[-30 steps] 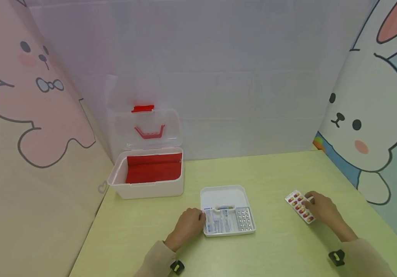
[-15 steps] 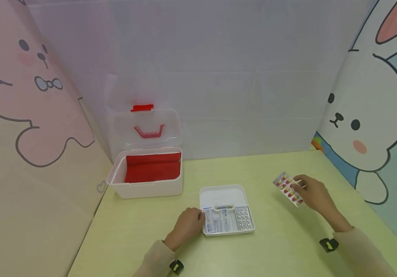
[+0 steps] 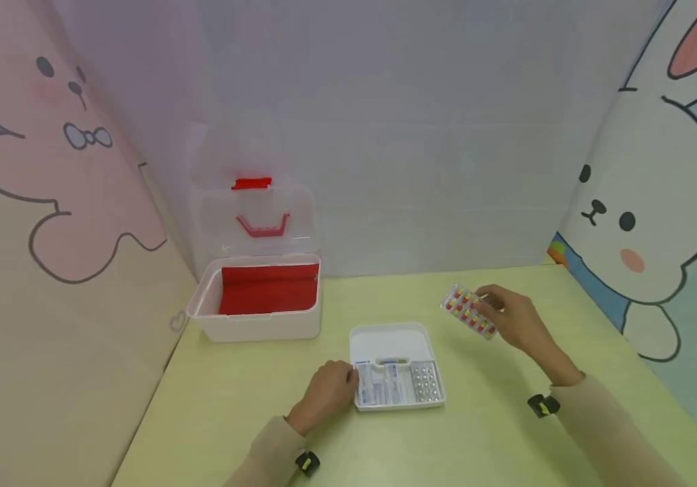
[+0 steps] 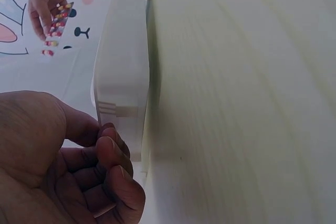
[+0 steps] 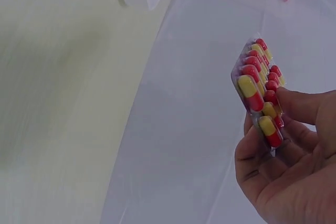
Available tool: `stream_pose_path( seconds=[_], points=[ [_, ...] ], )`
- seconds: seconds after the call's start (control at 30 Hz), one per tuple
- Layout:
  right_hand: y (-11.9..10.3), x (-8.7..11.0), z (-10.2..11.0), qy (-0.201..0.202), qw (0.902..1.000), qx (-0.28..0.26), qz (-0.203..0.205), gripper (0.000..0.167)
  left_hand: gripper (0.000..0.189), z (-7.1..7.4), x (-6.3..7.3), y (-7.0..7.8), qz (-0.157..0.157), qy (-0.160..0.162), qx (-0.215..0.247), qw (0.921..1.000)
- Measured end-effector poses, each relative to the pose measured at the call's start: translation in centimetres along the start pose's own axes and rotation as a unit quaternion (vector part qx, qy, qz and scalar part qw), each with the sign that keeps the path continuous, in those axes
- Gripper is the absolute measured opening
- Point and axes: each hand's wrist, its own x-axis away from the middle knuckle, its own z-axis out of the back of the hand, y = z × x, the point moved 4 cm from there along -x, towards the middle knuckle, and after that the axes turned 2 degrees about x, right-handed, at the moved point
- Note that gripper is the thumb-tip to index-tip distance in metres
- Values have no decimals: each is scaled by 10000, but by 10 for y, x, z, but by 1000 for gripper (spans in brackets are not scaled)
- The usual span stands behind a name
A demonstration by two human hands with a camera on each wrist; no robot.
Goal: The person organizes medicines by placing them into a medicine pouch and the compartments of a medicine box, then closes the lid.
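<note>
In the head view my right hand [image 3: 515, 321] holds a blister pack of red and yellow capsules [image 3: 468, 311] in the air above the table, thumb on the capsule side and fingers behind. The right wrist view shows this blister pack [image 5: 261, 90] tilted nearly edge-on. My left hand [image 3: 328, 389] is at the left side of a small white case [image 3: 393, 338], whose lid lies back. Its thumb and curled fingers pinch the case's edge [image 4: 122, 93] in the left wrist view. Inside the case are white-and-blue packets [image 3: 372, 383] and a silver blister pack of round tablets [image 3: 425, 382].
A larger white box [image 3: 263, 328] with a red interior stands at the back left. Its clear lid [image 3: 214, 223] is raised, with a red handle and latch. Printed sheets with cartoon animals [image 3: 628, 223] enclose the pale yellow-green table [image 3: 421, 446].
My right hand has lifted the capsule blister pack off the table and carried it left and away from me, towards the small case. The left hand has stayed at the case's edge.
</note>
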Motion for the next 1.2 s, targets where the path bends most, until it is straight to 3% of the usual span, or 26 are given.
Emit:
stream_pose_path(
  seconds=[0.4, 0.63, 0.97, 1.2],
  points=[
    [-33, -20, -40, -178, 9980, -267, 539, 21, 37, -2, 0, 1, -37, 38, 51, 10000],
    [-48, -28, -65, -523, 9956, -145, 762, 21, 38, 2, 0, 4, -115, 76, -31, 9999],
    [-65, -35, -99, -1024, 9892, -100, 1046, 19, 36, 3, 2, 5, 35, 3, 50, 10000],
    [-68, -38, -123, -1356, 9861, -30, 962, 17, 36, 4, 2, 6, -45, 93, 55, 9999]
  ],
)
